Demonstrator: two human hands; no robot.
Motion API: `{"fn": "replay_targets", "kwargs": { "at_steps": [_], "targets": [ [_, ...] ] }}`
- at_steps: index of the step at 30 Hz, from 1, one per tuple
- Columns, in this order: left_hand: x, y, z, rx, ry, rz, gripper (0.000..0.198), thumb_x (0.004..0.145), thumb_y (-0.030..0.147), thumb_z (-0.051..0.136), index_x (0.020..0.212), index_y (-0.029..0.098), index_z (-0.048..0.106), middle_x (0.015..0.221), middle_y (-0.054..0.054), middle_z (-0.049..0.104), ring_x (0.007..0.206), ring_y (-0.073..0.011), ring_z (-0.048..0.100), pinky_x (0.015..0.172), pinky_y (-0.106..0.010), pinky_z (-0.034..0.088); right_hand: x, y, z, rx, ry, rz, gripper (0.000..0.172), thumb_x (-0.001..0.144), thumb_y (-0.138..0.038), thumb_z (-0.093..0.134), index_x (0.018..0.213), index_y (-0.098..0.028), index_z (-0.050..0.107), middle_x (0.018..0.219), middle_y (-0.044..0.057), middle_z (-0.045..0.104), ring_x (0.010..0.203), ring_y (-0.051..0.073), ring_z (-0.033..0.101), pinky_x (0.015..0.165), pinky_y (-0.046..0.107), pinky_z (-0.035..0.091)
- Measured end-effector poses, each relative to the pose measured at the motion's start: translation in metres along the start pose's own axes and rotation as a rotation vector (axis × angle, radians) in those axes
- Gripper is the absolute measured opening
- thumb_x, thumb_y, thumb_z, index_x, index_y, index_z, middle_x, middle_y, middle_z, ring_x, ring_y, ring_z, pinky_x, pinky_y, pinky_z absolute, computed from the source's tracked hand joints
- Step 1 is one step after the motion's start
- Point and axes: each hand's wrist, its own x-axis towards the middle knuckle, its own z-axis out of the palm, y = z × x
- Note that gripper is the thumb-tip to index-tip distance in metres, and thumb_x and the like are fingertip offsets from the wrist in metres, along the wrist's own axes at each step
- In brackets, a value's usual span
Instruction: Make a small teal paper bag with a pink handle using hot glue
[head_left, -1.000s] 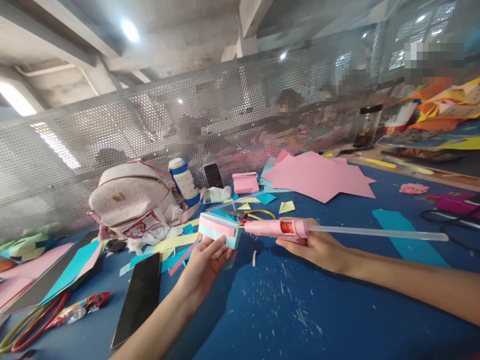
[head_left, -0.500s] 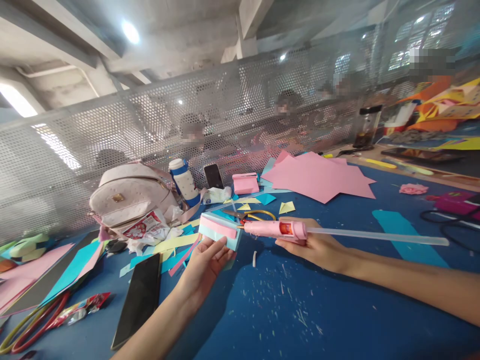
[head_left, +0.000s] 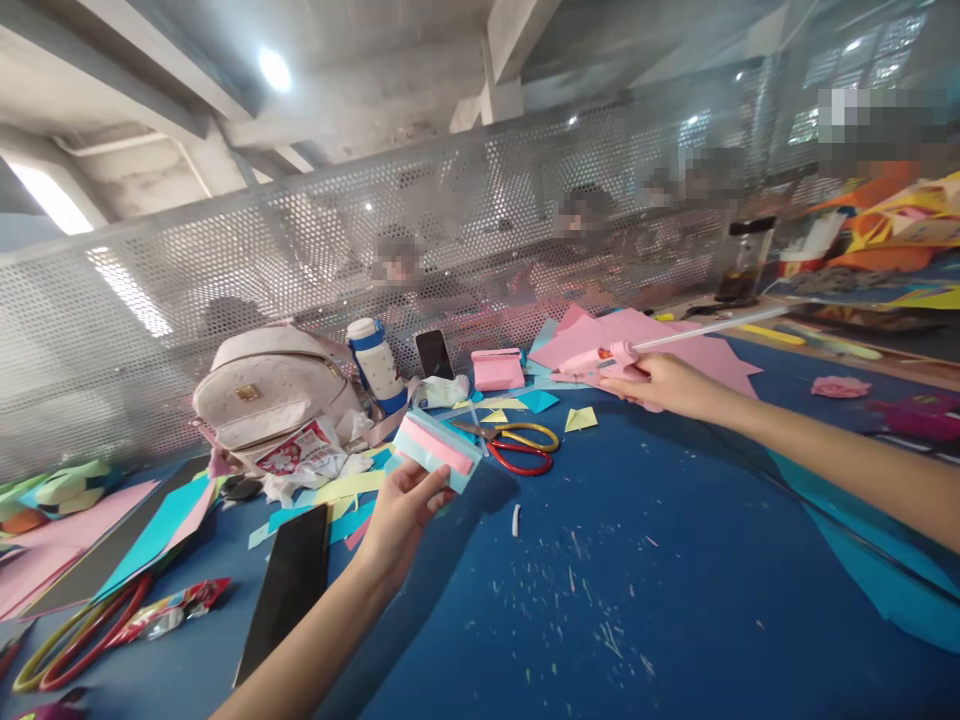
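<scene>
Between its thumb and fingers, my left hand [head_left: 409, 505] pinches a small folded piece of light-blue paper [head_left: 465, 478] with a pink strip [head_left: 439, 445] lying across it. Further off to the right, my right hand [head_left: 660, 385] is wrapped round the handle of a pink hot glue gun [head_left: 600, 362]. A long clear glue stick [head_left: 712, 327] sticks out of its back, and its nozzle points left. The gun is raised in front of a stack of pink paper [head_left: 701, 355], apart from the folded paper. Scissors with red and yellow handles [head_left: 525, 447] lie just right of the folded paper.
A pale backpack [head_left: 274, 385], a white-and-blue bottle [head_left: 376, 365] and an upright phone [head_left: 435, 355] stand along the perforated screen [head_left: 300, 240]. A dark phone [head_left: 289, 585] lies by my left forearm. Paper scraps and white shreds litter the blue table [head_left: 540, 650]. People sit beyond the screen.
My right hand has carried the glue gun away from the folded paper, up and to the right, which uncovers the scissors' handles. My left hand still holds the paper, now slightly tilted.
</scene>
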Motion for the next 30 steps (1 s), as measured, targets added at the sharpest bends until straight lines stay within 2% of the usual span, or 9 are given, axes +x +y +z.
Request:
{"fn": "replay_targets", "kwargs": {
  "at_steps": [4, 9, 12, 15, 19, 21, 24, 27, 30],
  "targets": [
    [0.001, -0.005, 0.000, 0.027, 0.021, 0.004, 0.045, 0.058, 0.032, 0.086, 0.095, 0.010, 0.071, 0.083, -0.009, 0.074, 0.066, -0.0123, 0.065, 0.062, -0.020, 0.051, -0.003, 0.037, -0.005, -0.003, -0.064, 0.037, 0.039, 0.080, -0.050, 0.059, 0.064, -0.014, 0.063, 0.062, 0.010, 0.065, 0.045, 0.012, 0.054, 0.040, 0.024, 0.038],
    [0.001, -0.008, 0.001, 0.043, 0.045, 0.001, 0.044, 0.057, 0.032, 0.086, 0.093, 0.011, 0.072, 0.085, -0.010, 0.074, 0.068, -0.0136, 0.065, 0.063, -0.021, 0.050, -0.023, 0.051, -0.003, 0.025, -0.116, 0.031, 0.041, 0.085, -0.048, 0.051, 0.074, -0.011, 0.066, 0.068, 0.012, 0.068, 0.046, 0.011, 0.058, 0.039, 0.020, 0.038],
    [0.000, -0.010, 0.001, 0.048, 0.039, 0.000, 0.043, 0.058, 0.032, 0.086, 0.092, 0.011, 0.072, 0.085, -0.010, 0.074, 0.069, -0.0137, 0.065, 0.063, -0.021, 0.050, -0.029, 0.054, -0.011, -0.048, -0.158, -0.096, 0.040, 0.091, -0.043, 0.045, 0.077, -0.013, 0.066, 0.065, 0.009, 0.069, 0.046, 0.010, 0.060, 0.041, 0.018, 0.040],
    [0.001, -0.013, 0.001, 0.055, 0.047, 0.000, 0.041, 0.059, 0.032, 0.085, 0.092, 0.012, 0.073, 0.085, -0.010, 0.074, 0.068, -0.0133, 0.065, 0.063, -0.021, 0.050, -0.037, 0.052, -0.025, -0.310, -0.159, -0.252, 0.031, 0.090, -0.036, 0.053, 0.069, -0.017, 0.065, 0.054, 0.002, 0.064, 0.039, 0.009, 0.056, 0.034, 0.017, 0.033],
    [0.003, -0.017, 0.000, 0.067, 0.060, 0.035, 0.039, 0.059, 0.031, 0.085, 0.090, 0.011, 0.072, 0.083, -0.010, 0.073, 0.067, -0.0131, 0.064, 0.061, -0.020, 0.050, -0.065, 0.015, -0.034, -0.587, 0.020, -0.411, 0.023, 0.075, -0.033, 0.071, 0.058, -0.021, 0.062, 0.045, 0.001, 0.056, 0.032, 0.012, 0.047, 0.028, 0.024, 0.015],
    [0.004, -0.019, 0.000, 0.076, 0.063, 0.060, 0.039, 0.060, 0.031, 0.084, 0.090, 0.010, 0.072, 0.084, -0.010, 0.073, 0.067, -0.0135, 0.064, 0.059, -0.020, 0.049, -0.081, -0.024, -0.026, -0.499, -0.153, -0.467, 0.009, 0.084, -0.034, 0.064, 0.083, -0.026, 0.069, 0.068, 0.002, 0.068, 0.050, 0.016, 0.060, 0.038, 0.025, 0.035],
    [0.003, -0.021, 0.000, 0.104, 0.050, 0.092, 0.039, 0.062, 0.032, 0.082, 0.094, 0.010, 0.071, 0.085, -0.010, 0.072, 0.066, -0.0132, 0.063, 0.057, -0.020, 0.048, -0.092, -0.080, 0.001, -0.309, -0.462, -0.593, 0.013, 0.091, -0.029, 0.055, 0.092, -0.030, 0.068, 0.090, -0.002, 0.070, 0.077, 0.016, 0.065, 0.063, 0.027, 0.048],
    [0.003, -0.022, 0.000, 0.131, 0.027, 0.130, 0.040, 0.066, 0.031, 0.080, 0.098, 0.011, 0.069, 0.085, -0.008, 0.072, 0.064, -0.0112, 0.060, 0.058, -0.021, 0.048, -0.080, -0.103, 0.042, -0.333, -0.362, -0.751, 0.014, 0.092, -0.021, 0.053, 0.096, -0.023, 0.066, 0.096, 0.001, 0.068, 0.089, 0.017, 0.063, 0.071, 0.029, 0.046],
    [0.003, -0.022, -0.002, 0.131, 0.048, 0.157, 0.041, 0.068, 0.031, 0.078, 0.102, 0.013, 0.065, 0.074, -0.003, 0.068, 0.054, -0.0077, 0.055, 0.054, -0.020, 0.045, -0.059, -0.096, 0.081, -0.406, -0.296, -0.953, 0.015, 0.094, -0.025, 0.053, 0.100, -0.021, 0.065, 0.098, 0.003, 0.066, 0.090, 0.016, 0.060, 0.071, 0.029, 0.044]
  ]
}}
